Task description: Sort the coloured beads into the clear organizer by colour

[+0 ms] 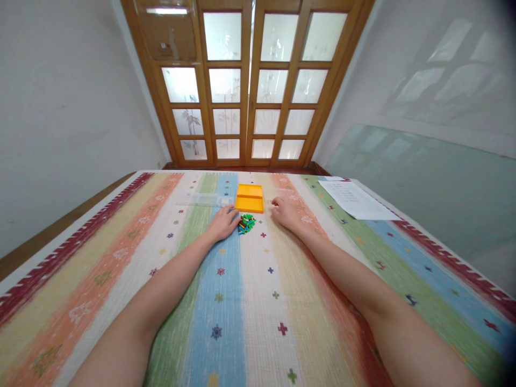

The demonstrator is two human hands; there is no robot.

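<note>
Both my arms stretch forward over a striped cloth point(250, 301). My left hand point(223, 222) rests palm down just left of a small heap of green and blue pieces point(245, 223), its fingers curled loosely and touching the heap's edge. On the other side, my right hand point(285, 211) lies on the cloth right of the heap, fingers bent, nothing visible in it. A shallow orange tray point(249, 198) sits directly behind the heap, between the two hands.
A clear plastic lid or box point(205, 200) lies left of the orange tray. A printed sheet of paper point(356, 199) lies at the far right. Wooden glazed doors point(250, 86) stand beyond the far edge, and white walls flank both sides.
</note>
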